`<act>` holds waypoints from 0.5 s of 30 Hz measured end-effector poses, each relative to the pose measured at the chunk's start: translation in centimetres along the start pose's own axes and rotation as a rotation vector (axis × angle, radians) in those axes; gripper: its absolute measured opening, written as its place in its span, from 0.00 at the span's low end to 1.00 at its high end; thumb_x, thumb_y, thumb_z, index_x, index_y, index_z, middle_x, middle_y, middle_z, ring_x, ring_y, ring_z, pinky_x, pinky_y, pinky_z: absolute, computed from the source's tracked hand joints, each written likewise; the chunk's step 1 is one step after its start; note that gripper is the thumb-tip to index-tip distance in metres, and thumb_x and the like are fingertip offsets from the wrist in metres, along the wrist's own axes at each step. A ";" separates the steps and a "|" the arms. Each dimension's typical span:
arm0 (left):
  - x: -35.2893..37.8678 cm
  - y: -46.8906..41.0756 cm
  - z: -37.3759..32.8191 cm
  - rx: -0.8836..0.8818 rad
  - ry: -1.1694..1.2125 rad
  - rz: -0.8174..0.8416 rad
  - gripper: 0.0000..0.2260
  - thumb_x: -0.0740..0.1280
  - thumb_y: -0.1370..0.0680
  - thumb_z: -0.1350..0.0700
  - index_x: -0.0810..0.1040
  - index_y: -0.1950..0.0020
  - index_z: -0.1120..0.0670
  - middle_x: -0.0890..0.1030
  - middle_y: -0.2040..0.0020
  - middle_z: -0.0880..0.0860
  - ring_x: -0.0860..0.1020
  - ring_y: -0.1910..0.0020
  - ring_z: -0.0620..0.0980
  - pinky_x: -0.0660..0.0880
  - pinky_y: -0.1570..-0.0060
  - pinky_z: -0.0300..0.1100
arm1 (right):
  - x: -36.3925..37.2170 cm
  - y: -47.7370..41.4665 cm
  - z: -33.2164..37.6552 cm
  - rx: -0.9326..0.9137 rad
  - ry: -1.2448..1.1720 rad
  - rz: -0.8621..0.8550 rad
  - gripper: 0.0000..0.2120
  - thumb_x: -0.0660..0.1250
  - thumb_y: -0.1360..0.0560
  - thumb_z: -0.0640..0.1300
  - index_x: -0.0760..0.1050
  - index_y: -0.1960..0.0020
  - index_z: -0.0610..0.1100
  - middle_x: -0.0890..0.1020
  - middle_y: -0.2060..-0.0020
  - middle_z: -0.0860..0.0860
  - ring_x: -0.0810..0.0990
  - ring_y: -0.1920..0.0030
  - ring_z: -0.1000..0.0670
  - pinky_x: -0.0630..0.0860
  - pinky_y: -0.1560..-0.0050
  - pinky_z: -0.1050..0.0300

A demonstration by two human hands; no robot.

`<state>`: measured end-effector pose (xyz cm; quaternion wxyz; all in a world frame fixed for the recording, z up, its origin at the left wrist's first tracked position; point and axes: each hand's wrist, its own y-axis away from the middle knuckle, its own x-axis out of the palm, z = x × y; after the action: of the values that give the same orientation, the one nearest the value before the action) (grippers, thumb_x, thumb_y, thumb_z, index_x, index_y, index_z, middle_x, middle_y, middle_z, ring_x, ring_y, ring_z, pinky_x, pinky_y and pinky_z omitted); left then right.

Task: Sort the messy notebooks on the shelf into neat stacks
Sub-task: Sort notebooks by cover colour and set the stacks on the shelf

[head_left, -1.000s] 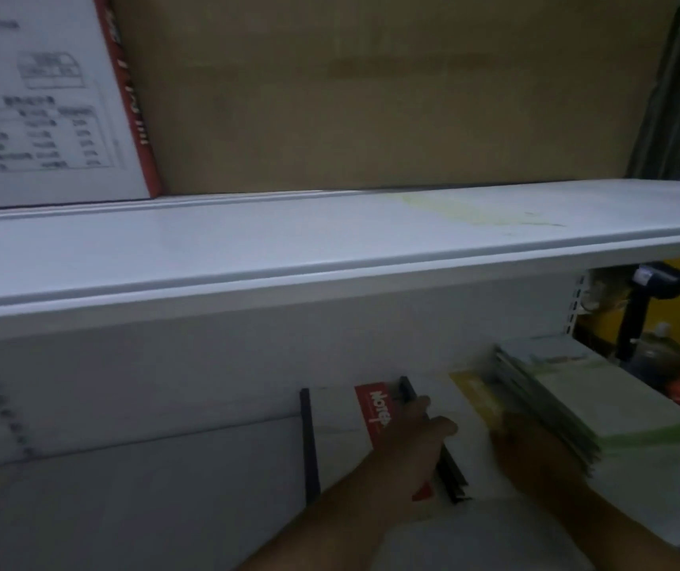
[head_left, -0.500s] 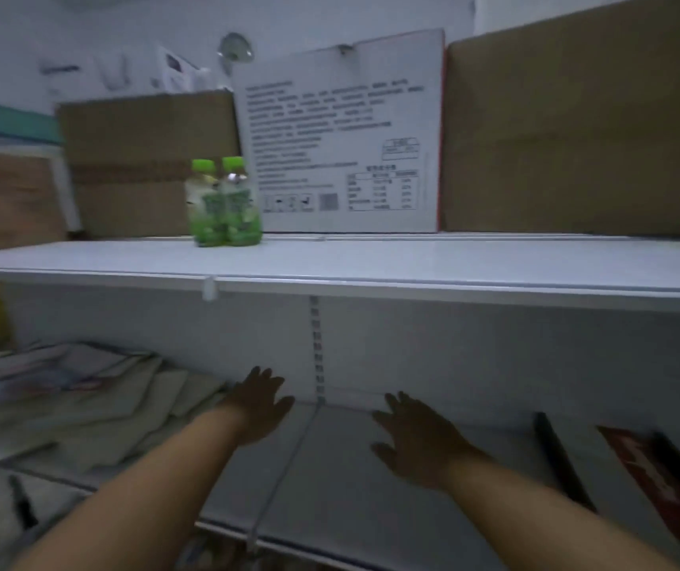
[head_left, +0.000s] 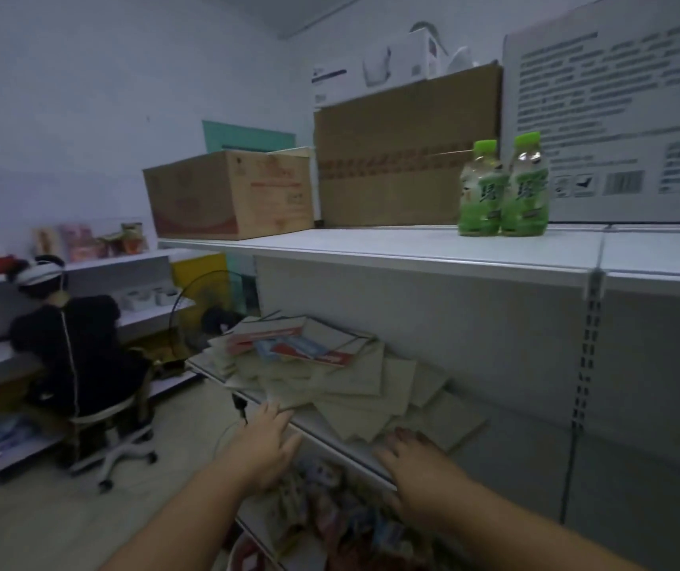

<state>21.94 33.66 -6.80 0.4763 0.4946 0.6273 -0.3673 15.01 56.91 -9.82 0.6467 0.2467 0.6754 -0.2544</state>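
Your left hand (head_left: 266, 440) is spread flat and empty. Its fingertips (head_left: 276, 412) are at the front lip of the shelf (head_left: 342, 449). Whether they touch paper cannot be told. Your right hand (head_left: 416, 463) is likewise flat, fingers splayed, holding nothing. It hovers over the shelf edge just short of the nearest pale covers.

The notebooks (head_left: 330, 377) lie directly ahead of both hands. They form a loose, overlapping heap, fanned at odd angles. The heap's long axis follows the shelf, running from in front of your right hand away beyond your left. Its bulk sits on the left-hand side, where a few red-and-blue covers (head_left: 301, 348) ride on top. Your left hand is judged nearer to that bulk; your right covers only the near, thin end.

Up and to the right of your right hand, two green bottles (head_left: 503, 191) stand on the board above.

Against half a second ago, the view has swung left. The heap then lay well off beyond your left hand, and both hands hovered over bare shelf. The heap is now squarely in front of them. The dark dividers and red cover then beside your right hand are out of view.
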 end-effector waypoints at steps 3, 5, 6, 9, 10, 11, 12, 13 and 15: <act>0.0 -1.4 2.3 0.002 0.056 -0.003 0.27 0.52 0.19 0.41 0.54 0.23 0.48 0.46 0.21 0.49 0.44 0.23 0.48 0.48 0.25 0.45 | 0.2 -4.2 0.6 -0.057 0.013 -0.002 0.29 0.58 0.23 0.51 0.56 0.26 0.44 0.55 0.25 0.42 0.53 0.25 0.43 0.49 0.26 0.47; -0.3 -3.0 3.6 -0.001 0.039 -0.023 0.26 0.52 0.19 0.42 0.55 0.23 0.49 0.48 0.21 0.49 0.44 0.23 0.48 0.48 0.25 0.46 | 0.0 -7.7 0.7 -0.095 0.028 -0.019 0.29 0.58 0.23 0.48 0.54 0.25 0.45 0.53 0.24 0.43 0.51 0.24 0.44 0.48 0.25 0.47; -0.6 -4.1 4.2 0.002 0.022 -0.032 0.26 0.52 0.19 0.42 0.56 0.23 0.49 0.48 0.21 0.50 0.44 0.23 0.48 0.47 0.25 0.46 | 0.0 -9.7 0.7 -0.119 0.039 -0.043 0.29 0.58 0.23 0.46 0.53 0.24 0.45 0.53 0.24 0.42 0.51 0.24 0.44 0.46 0.25 0.47; -1.8 -8.0 5.9 -0.012 0.002 0.002 0.25 0.53 0.19 0.42 0.57 0.23 0.49 0.50 0.21 0.50 0.45 0.23 0.48 0.47 0.26 0.45 | -0.7 -15.4 1.0 -0.163 0.030 -0.104 0.27 0.56 0.22 0.42 0.54 0.24 0.46 0.51 0.24 0.43 0.48 0.24 0.44 0.44 0.25 0.47; -2.4 -9.6 6.5 -0.018 -0.023 0.031 0.25 0.52 0.19 0.42 0.57 0.24 0.49 0.50 0.21 0.51 0.46 0.23 0.49 0.48 0.26 0.45 | -0.9 -17.1 1.1 -0.171 0.020 -0.121 0.26 0.55 0.22 0.42 0.56 0.25 0.46 0.52 0.24 0.43 0.48 0.24 0.43 0.44 0.25 0.47; -3.1 -11.1 7.1 -0.019 -0.059 0.060 0.25 0.52 0.19 0.42 0.58 0.24 0.49 0.51 0.22 0.51 0.47 0.23 0.49 0.48 0.26 0.46 | -1.2 -18.8 1.1 -0.175 0.015 -0.127 0.24 0.56 0.22 0.42 0.59 0.26 0.45 0.54 0.24 0.42 0.50 0.24 0.43 0.46 0.25 0.47; -3.8 -12.6 7.7 -0.019 -0.086 0.085 0.25 0.52 0.19 0.42 0.59 0.24 0.49 0.53 0.22 0.52 0.49 0.23 0.50 0.51 0.26 0.46 | -1.5 -20.3 1.1 -0.198 0.017 -0.142 0.22 0.57 0.22 0.43 0.63 0.28 0.44 0.59 0.26 0.41 0.54 0.25 0.42 0.51 0.26 0.46; -4.5 -14.0 8.2 -0.023 -0.090 0.096 0.24 0.53 0.19 0.42 0.60 0.25 0.49 0.57 0.23 0.52 0.53 0.24 0.50 0.54 0.26 0.46 | -1.8 -22.0 1.1 -0.230 0.040 -0.185 0.20 0.60 0.24 0.46 0.70 0.33 0.43 0.66 0.29 0.40 0.62 0.28 0.41 0.58 0.28 0.43; -5.7 -16.6 9.5 -0.027 -0.032 0.070 0.22 0.54 0.19 0.44 0.64 0.27 0.50 0.64 0.26 0.50 0.63 0.28 0.49 0.61 0.30 0.42 | -2.4 -25.9 0.2 -0.157 0.007 -0.216 0.17 0.61 0.30 0.54 0.81 0.47 0.48 0.81 0.45 0.45 0.80 0.43 0.44 0.76 0.42 0.44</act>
<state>8.42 19.28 -4.13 0.5055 0.5039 0.6069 -0.3495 -1.87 37.41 -6.76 0.6304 0.1223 0.7182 -0.2681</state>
